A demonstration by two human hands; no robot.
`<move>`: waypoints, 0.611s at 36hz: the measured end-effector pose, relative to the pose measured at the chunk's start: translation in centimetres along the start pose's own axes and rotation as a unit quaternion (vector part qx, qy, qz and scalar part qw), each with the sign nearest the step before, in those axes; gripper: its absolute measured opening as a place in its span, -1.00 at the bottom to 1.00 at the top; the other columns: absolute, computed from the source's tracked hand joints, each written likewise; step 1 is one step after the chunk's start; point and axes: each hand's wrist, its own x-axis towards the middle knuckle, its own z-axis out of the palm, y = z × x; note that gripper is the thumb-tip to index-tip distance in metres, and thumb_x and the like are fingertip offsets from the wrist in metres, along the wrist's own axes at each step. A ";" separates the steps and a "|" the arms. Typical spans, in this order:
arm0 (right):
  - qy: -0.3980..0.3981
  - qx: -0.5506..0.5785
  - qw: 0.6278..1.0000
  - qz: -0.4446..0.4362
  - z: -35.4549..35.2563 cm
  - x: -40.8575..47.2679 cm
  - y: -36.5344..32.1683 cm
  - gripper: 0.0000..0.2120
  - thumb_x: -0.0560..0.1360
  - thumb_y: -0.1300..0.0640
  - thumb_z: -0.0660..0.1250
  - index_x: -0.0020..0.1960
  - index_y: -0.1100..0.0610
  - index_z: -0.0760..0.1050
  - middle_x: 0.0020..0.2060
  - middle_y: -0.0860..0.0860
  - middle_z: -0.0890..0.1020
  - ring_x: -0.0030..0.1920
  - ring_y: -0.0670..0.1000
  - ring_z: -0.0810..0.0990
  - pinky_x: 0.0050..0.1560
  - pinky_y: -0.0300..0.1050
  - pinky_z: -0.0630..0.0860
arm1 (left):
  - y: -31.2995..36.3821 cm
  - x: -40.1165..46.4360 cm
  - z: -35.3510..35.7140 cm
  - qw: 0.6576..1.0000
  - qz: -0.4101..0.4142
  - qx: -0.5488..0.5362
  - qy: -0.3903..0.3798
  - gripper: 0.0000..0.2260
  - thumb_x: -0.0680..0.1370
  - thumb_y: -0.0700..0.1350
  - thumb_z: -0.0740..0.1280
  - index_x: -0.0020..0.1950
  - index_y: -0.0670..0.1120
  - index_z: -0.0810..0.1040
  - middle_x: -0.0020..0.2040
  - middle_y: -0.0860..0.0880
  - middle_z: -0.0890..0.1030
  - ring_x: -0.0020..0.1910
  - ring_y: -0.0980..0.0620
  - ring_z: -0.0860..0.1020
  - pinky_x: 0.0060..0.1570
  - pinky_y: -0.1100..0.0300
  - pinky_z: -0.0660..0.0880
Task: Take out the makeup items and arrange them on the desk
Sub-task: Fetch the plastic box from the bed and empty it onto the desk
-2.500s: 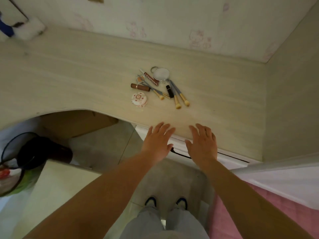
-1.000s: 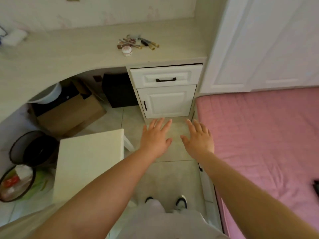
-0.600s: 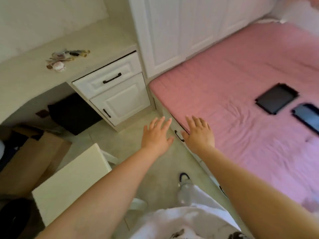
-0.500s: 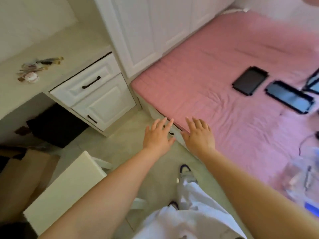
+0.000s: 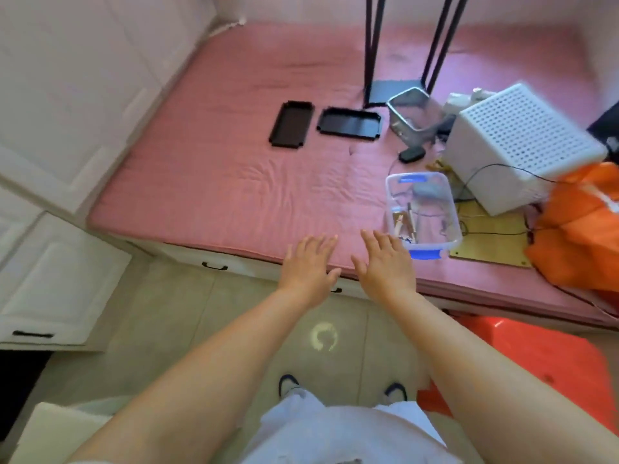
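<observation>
My left hand (image 5: 306, 262) and right hand (image 5: 382, 262) are both stretched out in front of me, palms down, fingers spread flat and holding nothing. They hover over the near edge of the bed (image 5: 234, 182), side by side and just apart, with the floor tiles and my shoes below them.

Just past my right fingertips (image 5: 390, 238) sits the clear plastic box (image 5: 450, 209) with the blue clip on its near end, resting on the pink cover. Inside I can make out a few slim sticks and a grey lump; I think these are more makeup things, though the blur keeps me from saying which.

I judge the step in hand is reaching into that box. To do it well I should swing the right hand a little further right and forward, come down over the open top, and pinch one slim piece along its length instead of raking at the whole tangle. The left hand could steady the near rim so the light box does not slide on the soft cover. A thin black cable (image 5: 495, 169) runs near the box, so I should lift straight up and keep clear of it.

Farther off lie two black trays (image 5: 291, 128), a white perforated crate (image 5: 522, 142) and an orange bag (image 5: 582, 229), none of which I need. The desk is out of my sight now.
</observation>
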 end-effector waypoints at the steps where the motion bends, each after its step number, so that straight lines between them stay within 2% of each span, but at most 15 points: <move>1: 0.002 0.002 1.000 0.009 -0.6 -0.4 2.0 -0.45 0.59 -0.10 0.07 0.51 0.06 0.08 0.47 0.08 0.24 0.46 0.13 0.16 0.46 0.01 0.09 | 2.0 0.5 0.5 1.000 0.008 0.002 -0.002 -0.42 0.56 0.14 0.19 0.53 0.07 0.06 0.52 0.03 0.16 0.49 -0.02 0.11 0.45 -0.06 0.08; 6: 0.019 0.019 0.998 0.048 -3.3 -1.9 10.9 -0.51 0.58 -0.05 0.12 0.47 0.06 0.17 0.40 0.06 0.33 0.39 0.11 0.24 0.32 -0.02 0.22 | 11.1 2.6 2.5 0.998 0.056 0.005 -0.015 -0.45 0.56 0.12 0.20 0.51 0.07 0.11 0.48 0.03 0.22 0.45 -0.03 0.18 0.41 -0.02 0.14; 10: 0.020 0.040 0.995 0.088 -4.3 -2.1 16.0 -0.52 0.57 -0.04 0.15 0.44 0.11 0.24 0.36 0.07 0.38 0.37 0.11 0.26 0.31 -0.01 0.25 | 15.9 3.9 3.1 0.996 0.091 -0.003 -0.014 -0.49 0.56 0.05 0.21 0.49 0.04 0.16 0.46 0.03 0.25 0.41 -0.04 0.22 0.35 0.05 0.19; 16: -0.012 0.040 0.993 0.113 -4.3 -0.5 19.9 -0.49 0.56 -0.03 0.14 0.46 0.12 0.19 0.39 0.05 0.35 0.35 0.10 0.28 0.32 -0.03 0.26 | 18.7 7.4 3.4 0.995 0.099 -0.001 -0.032 -0.48 0.56 -0.03 0.20 0.50 0.02 0.14 0.46 0.00 0.25 0.40 -0.06 0.24 0.36 0.06 0.21; 22: -0.025 0.070 0.990 0.121 -3.9 3.3 21.0 -0.55 0.57 0.02 0.15 0.42 0.11 0.23 0.35 0.06 0.37 0.32 0.10 0.30 0.27 -0.02 0.30 | 18.9 12.1 3.6 0.993 0.104 0.011 -0.047 -0.53 0.59 -0.03 0.15 0.50 0.01 0.15 0.47 0.03 0.24 0.40 -0.05 0.25 0.34 0.08 0.20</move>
